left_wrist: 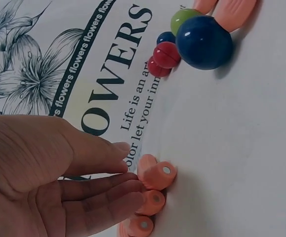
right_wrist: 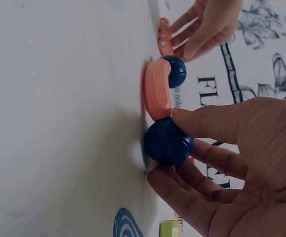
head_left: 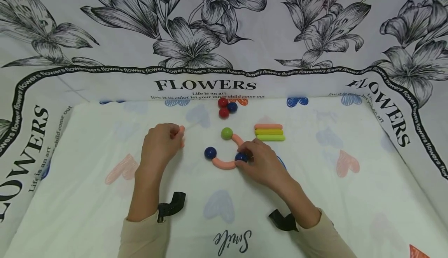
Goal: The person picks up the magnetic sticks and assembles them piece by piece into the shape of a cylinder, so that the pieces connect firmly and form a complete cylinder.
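Right hand (head_left: 264,164) fingers (right_wrist: 202,121) pinch blue ball (right_wrist: 167,142); left hand (head_left: 161,143) fingers (left_wrist: 103,190) straight, touching pink rods (left_wrist: 155,190).

balls: 3 blue (head_left: 210,152), 2 red (head_left: 223,102), 1 green (head_left: 226,133) | straight sticks: 3 (head_left: 269,132) | hands: 2 (head_left: 159,143)

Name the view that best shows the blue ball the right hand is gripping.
The right wrist view: the blue ball fills mid-frame, pinched by the right hand. The head view shows only a sliver beside the fingers; the left wrist view doesn't clearly show it.

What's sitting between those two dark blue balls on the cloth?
A curved salmon-pink rod joins the left blue ball to the blue ball pinched by the right hand; the head view shows it best.
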The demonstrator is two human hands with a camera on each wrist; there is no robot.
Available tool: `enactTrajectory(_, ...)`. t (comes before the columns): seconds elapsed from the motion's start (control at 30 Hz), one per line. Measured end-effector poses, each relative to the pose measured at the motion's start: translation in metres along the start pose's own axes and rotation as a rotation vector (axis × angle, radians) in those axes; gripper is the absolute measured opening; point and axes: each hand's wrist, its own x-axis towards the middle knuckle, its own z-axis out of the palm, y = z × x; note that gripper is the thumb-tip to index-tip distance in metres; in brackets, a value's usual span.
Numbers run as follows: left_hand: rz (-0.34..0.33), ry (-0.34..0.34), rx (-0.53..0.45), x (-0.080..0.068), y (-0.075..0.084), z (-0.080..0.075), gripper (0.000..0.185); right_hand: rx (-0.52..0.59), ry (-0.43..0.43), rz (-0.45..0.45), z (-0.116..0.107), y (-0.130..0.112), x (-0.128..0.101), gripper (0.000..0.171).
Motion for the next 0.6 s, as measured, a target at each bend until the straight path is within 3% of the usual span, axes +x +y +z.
enactTrajectory(0.2,0.047,0.051,0.078,0.002,0.003,0.007,0.035,0.049,-0.021,0.043,-0.001,0.003,0.005,0.059)
enactTrajectory(0.6,0.115,0.116,0.182,0.003,0.009,0.018,0.026,0.083,-0.047,0.035,-0.004,0.008,0.005,0.055)
